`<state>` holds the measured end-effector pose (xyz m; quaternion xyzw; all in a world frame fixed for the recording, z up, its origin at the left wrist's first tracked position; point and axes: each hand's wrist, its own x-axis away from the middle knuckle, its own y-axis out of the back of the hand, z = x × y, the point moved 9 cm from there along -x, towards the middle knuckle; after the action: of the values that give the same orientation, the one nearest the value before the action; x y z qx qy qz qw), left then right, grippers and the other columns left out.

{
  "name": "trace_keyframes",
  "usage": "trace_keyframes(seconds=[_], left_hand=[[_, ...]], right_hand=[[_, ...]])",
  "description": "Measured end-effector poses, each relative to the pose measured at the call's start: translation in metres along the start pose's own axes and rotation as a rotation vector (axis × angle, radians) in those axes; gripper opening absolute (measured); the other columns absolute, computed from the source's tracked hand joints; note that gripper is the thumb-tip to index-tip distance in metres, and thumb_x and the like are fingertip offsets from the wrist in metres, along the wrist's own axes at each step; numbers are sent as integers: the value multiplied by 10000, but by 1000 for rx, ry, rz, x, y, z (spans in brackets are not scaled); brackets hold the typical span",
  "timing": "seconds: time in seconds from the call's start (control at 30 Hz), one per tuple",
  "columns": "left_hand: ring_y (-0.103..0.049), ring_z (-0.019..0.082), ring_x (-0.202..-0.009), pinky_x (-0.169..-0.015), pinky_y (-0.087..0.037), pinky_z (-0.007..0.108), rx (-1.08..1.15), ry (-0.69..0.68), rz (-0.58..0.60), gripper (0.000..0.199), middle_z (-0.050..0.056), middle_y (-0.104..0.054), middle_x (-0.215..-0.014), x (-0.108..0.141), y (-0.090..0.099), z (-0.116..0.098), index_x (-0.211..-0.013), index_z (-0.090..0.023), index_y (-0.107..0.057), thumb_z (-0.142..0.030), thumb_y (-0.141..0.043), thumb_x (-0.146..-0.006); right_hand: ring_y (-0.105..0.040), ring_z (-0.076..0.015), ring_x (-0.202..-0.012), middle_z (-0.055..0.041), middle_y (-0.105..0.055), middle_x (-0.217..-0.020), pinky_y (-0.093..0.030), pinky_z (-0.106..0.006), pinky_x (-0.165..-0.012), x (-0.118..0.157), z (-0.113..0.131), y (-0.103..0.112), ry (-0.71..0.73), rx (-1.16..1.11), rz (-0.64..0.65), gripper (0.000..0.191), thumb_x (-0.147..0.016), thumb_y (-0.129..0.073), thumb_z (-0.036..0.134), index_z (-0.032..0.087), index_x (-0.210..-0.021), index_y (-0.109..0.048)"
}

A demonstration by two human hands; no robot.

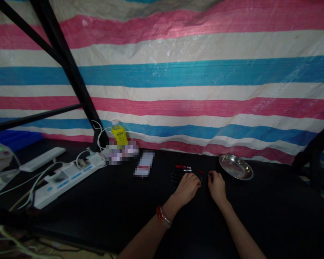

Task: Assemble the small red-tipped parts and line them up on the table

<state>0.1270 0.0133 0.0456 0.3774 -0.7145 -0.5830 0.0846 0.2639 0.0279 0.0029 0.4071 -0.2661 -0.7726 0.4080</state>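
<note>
My left hand [188, 186] rests low over the black tabletop with its fingers curled together; whatever they hold, if anything, is too small to make out. Just beyond it lie a slim red and silver pen-like piece [183, 167] and a silver one [187, 170]. Several dark thin pieces [175, 177] sit at the left of that hand, partly hidden by it. My right hand [216, 185] is a little apart on the right, fingers bent inward, their tips dim and their contents unclear. A small thin red piece [200, 172] lies between and beyond both hands.
A round shiny metal dish [236, 167] stands beyond my right hand. Leftward are a phone [144, 164], a yellow bottle [119, 135] and a white power strip [70, 178] with cables. Black frame bars [67, 68] and a striped sheet [178, 75] bound the table [102, 216].
</note>
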Motion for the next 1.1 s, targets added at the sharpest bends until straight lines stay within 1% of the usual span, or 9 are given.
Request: trace_keyframes(seconds=[0.2,0.37,0.5,0.63,0.73,0.8,0.87,1.0,1.1], left_hand=[[-519,168,-944,-888,-383,329,53,24,-58,128,25,-615,-921,0,9,0,-943,-179,-565,-185,-446,-896],[-515,165,-963,-879,-402,330,30,-13,-139,268,46,-596,-982,3,17,-2,-1140,-203,-526,-169,-383,-916],[-524,160,-951,-877,-407,324,28,-23,-149,244,38,-600,-968,3,19,-3,-1081,-212,-562,-166,-392,-913],[-538,155,-911,-863,-418,318,66,24,-173,172,20,-618,-905,3,23,0,-947,-198,-579,-204,-410,-915],[-539,157,-922,-860,-427,316,78,27,-209,194,28,-615,-944,3,25,2,-1016,-194,-558,-184,-391,-918],[-534,165,-944,-864,-433,325,62,19,-229,271,44,-599,-1002,4,25,3,-1147,-198,-509,-154,-380,-912],[-533,169,-944,-853,-442,327,41,14,-233,329,51,-584,-1015,4,23,4,-1205,-211,-481,-130,-379,-903],[-534,162,-949,-857,-441,317,74,23,-246,261,43,-591,-995,5,26,5,-1091,-210,-550,-130,-389,-902],[-547,155,-929,-862,-440,316,124,36,-274,186,30,-618,-960,5,30,4,-996,-195,-569,-157,-412,-904]], right_hand=[[-543,-235,-737,-103,-554,-786,-438,-368,-705,-1,0,7,-11,-154,-95,231,-811,-369,295,160,-862,-549],[-560,-211,-758,-101,-586,-829,-457,-369,-734,-1,12,24,26,-400,-182,309,-829,-421,386,150,-914,-602],[-574,-186,-736,-77,-621,-831,-470,-352,-724,1,21,27,5,-594,-166,327,-786,-535,448,164,-910,-639],[-600,-173,-651,-40,-647,-725,-492,-318,-638,0,20,15,-162,-920,-85,346,-651,-689,467,173,-828,-642],[-593,-161,-564,-20,-647,-635,-485,-283,-538,-1,23,5,-283,-1112,12,368,-544,-774,440,178,-767,-644],[-600,-162,-561,-21,-654,-629,-484,-272,-512,-1,24,1,-336,-1181,70,374,-508,-801,418,177,-749,-647],[-616,-168,-586,-27,-665,-656,-491,-265,-510,0,23,-3,-376,-1231,116,371,-508,-810,393,173,-761,-652],[-650,-182,-654,-40,-682,-722,-508,-249,-518,3,18,-13,-461,-1328,172,361,-513,-819,351,166,-779,-658],[-653,-170,-649,-39,-689,-726,-516,-239,-535,6,17,-21,-514,-1386,219,353,-501,-829,332,169,-765,-661]])
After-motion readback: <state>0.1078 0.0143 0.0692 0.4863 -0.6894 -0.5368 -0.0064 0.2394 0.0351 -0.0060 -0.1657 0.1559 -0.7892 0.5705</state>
